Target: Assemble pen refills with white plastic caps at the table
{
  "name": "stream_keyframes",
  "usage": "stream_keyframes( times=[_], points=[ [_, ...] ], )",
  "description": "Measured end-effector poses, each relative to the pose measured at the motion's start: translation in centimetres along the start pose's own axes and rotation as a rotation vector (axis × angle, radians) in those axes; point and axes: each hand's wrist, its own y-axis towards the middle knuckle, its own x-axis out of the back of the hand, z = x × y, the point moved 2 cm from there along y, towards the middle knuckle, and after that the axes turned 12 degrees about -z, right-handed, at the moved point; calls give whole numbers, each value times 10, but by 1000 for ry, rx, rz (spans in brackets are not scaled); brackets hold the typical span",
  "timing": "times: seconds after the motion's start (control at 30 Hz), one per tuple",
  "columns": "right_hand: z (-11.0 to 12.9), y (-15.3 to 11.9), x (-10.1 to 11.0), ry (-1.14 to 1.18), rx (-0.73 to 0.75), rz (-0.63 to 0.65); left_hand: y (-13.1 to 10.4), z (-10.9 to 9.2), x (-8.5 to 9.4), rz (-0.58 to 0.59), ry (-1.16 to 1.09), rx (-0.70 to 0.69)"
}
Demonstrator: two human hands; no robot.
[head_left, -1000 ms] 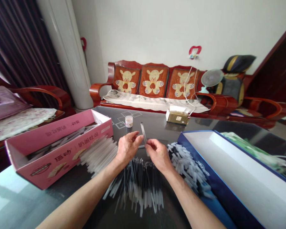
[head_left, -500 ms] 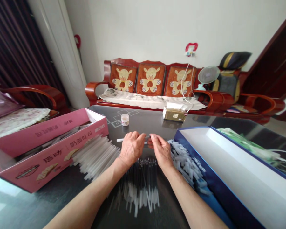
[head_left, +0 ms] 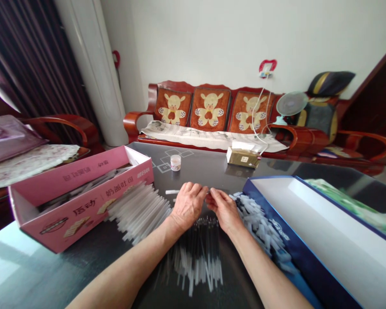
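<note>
My left hand (head_left: 189, 201) is closed around a thin white tube (head_left: 171, 192), whose end sticks out past the knuckles on the left. My right hand (head_left: 223, 208) is pinched, its fingertips almost touching those of the left. Whatever lies between the right fingertips is too small and covered to make out. Below both hands lies a row of thin dark sticks with whitish ends (head_left: 201, 257). Left of my left forearm is a heap of translucent white tubes (head_left: 140, 212). Close by my right hand is a pile of short whitish translucent pieces (head_left: 260, 221).
A pink cardboard box (head_left: 83, 214) with long thin items inside stands at left. On the right is an open blue box (head_left: 296, 231) with a white inside. A small cup (head_left: 175, 163) and a tissue box (head_left: 242, 158) stand farther back on the dark table (head_left: 209, 165).
The view has turned slightly left, so everything sits farther right in the picture. The fingertips of my two hands have come closer together, and the small gap between them has narrowed.
</note>
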Motion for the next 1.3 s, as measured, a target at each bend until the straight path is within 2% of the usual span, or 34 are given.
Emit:
stream_keyframes(
  times=[0.33, 0.43, 0.53, 0.63, 0.77, 0.87, 0.97, 1.17, 1.3],
  points=[
    [1, 1, 0, 57, -19, 113, -1, 0, 0, 32, 50, 48],
    [1, 1, 0, -10, -32, 53, -2, 0, -2, 38, 52, 42],
    [-1, 2, 2, -107, 31, -9, -2, 0, -3, 46, 53, 38],
    [0, 2, 3, -82, 66, 39, -3, 1, -3, 43, 50, 40],
    [2, 1, 1, 21, 11, 124, -3, 2, -5, 30, 57, 44],
    [1, 1, 2, -22, -14, 77, -4, 1, -6, 39, 61, 34],
    [-2, 2, 3, -122, 33, 24, -4, 1, -6, 53, 67, 29],
    [0, 1, 1, -35, 65, 119, -5, 2, -6, 55, 79, 39],
    [1, 1, 1, -45, 6, 72, -5, 1, -6, 55, 76, 30]
  ],
)
